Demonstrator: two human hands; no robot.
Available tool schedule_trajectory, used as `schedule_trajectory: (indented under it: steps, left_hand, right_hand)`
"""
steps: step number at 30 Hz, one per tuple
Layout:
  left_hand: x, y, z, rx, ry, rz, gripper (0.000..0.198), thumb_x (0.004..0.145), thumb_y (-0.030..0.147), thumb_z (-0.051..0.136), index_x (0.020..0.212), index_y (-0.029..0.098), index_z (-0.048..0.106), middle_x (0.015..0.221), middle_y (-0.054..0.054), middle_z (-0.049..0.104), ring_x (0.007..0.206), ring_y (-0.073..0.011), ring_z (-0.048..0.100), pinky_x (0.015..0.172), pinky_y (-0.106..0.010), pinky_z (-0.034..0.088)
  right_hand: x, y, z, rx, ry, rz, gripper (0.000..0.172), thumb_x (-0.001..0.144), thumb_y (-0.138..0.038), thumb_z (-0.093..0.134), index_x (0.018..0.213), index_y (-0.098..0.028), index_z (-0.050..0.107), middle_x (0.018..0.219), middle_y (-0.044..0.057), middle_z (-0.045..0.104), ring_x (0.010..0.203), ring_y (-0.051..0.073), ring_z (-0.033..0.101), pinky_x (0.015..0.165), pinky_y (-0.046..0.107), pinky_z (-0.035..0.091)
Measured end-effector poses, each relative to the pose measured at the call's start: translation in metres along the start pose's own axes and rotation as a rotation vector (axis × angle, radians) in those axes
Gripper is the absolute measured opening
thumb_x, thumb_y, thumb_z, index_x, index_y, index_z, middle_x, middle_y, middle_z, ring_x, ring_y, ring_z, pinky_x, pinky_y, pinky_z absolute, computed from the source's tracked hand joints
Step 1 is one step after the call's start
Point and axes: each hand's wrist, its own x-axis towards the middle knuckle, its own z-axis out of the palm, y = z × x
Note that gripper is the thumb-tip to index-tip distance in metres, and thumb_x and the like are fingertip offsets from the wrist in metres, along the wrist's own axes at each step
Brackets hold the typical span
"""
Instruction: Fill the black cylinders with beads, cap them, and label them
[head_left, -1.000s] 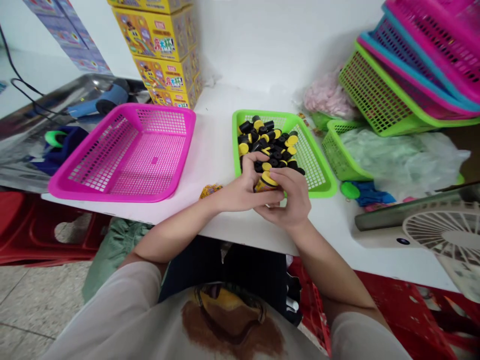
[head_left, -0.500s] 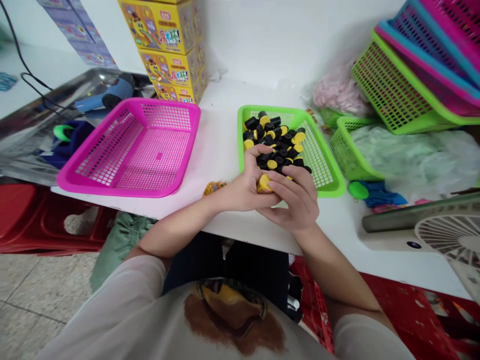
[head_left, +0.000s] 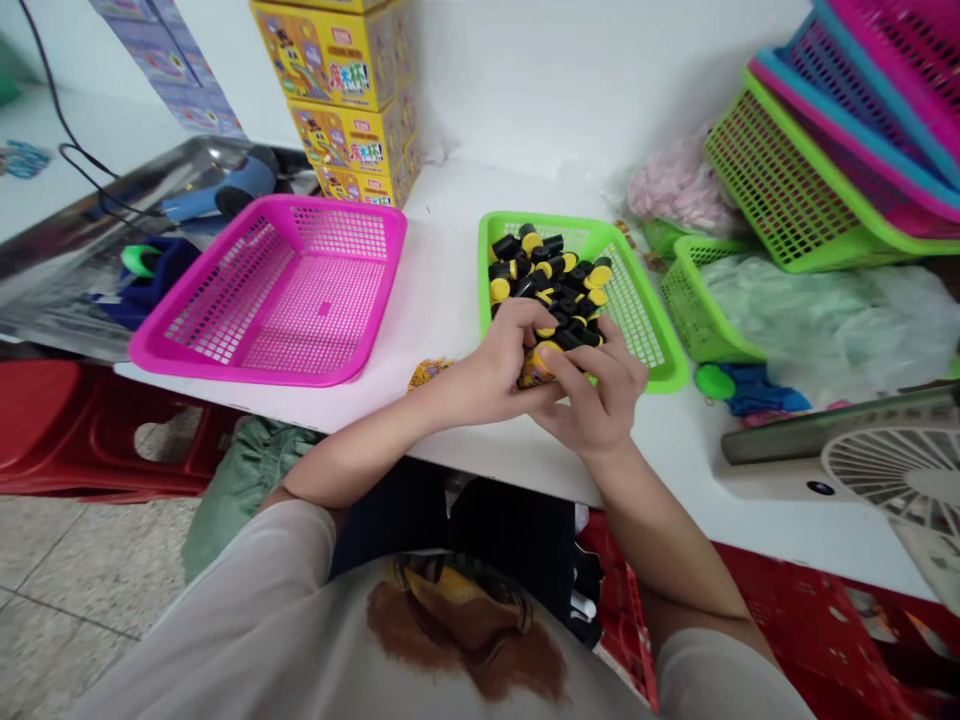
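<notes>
Over the near edge of the green basket (head_left: 675, 370), my two hands meet around a small yellow-topped piece (head_left: 535, 368) with a colourful printed side. My left hand (head_left: 499, 360) is closed on it, thumb and curled index finger near its top. The bent fingers of my right hand (head_left: 596, 400) press against its right side. Much of the piece is hidden by the fingers. Behind it, many small black cylinders with yellow caps (head_left: 551, 265) lie heaped in the basket. A little pile of yellow printed labels (head_left: 429, 373) rests on the table beside my left wrist.
A pink basket (head_left: 341, 370) stands on the left, before a metal tray (head_left: 67, 270) holding a blue tape dispenser (head_left: 161, 280). Yellow boxes (head_left: 352, 140) are stacked behind. To the right are stacked baskets (head_left: 787, 170), a green basket with plastic bags (head_left: 817, 300) and a fan (head_left: 892, 470).
The piece has turned in my hands so more of its printed side shows. My right-hand fingers have shifted and spread somewhat; the whole view has moved slightly.
</notes>
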Motion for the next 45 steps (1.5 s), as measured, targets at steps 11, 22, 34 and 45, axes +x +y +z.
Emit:
schedule_trajectory:
  steps: [11,22,34,45]
  left_hand:
    - [-0.047,0.061,-0.174,0.591,0.078,-0.491,0.028,0.091,0.045,0.085,0.105,0.022,0.077,0.101,0.000,0.081,0.085,-0.0126,0.071,0.084,-0.030,0.059]
    - [-0.030,-0.031,-0.229,0.800,-0.704,-1.067,0.027,0.078,0.040,0.088,0.094,0.022,0.077,0.064,0.005,0.073,0.060,-0.0136,0.059,0.070,-0.028,0.047]
    - [-0.014,-0.003,-0.200,0.864,-0.621,-1.079,0.023,0.096,0.034,0.065,0.108,0.018,0.077,0.093,-0.009,0.079,0.088,-0.0260,0.075,0.086,-0.036,0.058]
    - [-0.090,0.010,-0.061,0.984,-0.529,-0.381,0.043,0.114,0.024,0.052,0.155,0.020,0.066,0.162,-0.013,0.066,0.151,-0.0322,0.061,0.113,-0.045,0.057]
  right_hand:
    - [0.023,0.030,-0.017,0.147,-0.417,0.499,0.030,0.107,-0.045,0.059,0.111,-0.027,0.082,0.112,0.010,0.082,0.106,0.029,0.076,0.101,0.049,0.061]
    - [0.055,0.060,0.024,0.035,-1.246,0.686,0.026,0.075,-0.050,0.093,0.073,-0.027,0.084,0.074,0.004,0.082,0.072,0.028,0.076,0.067,0.038,0.058]
    - [0.052,0.057,0.009,0.055,-1.093,0.858,0.021,0.076,-0.039,0.088,0.066,-0.024,0.076,0.071,0.004,0.077,0.071,0.024,0.073,0.064,0.035,0.055]
    - [0.037,0.049,-0.001,0.276,-0.460,0.935,0.026,0.081,-0.046,0.079,0.097,-0.025,0.076,0.091,0.007,0.081,0.082,0.025,0.077,0.067,0.036,0.065]
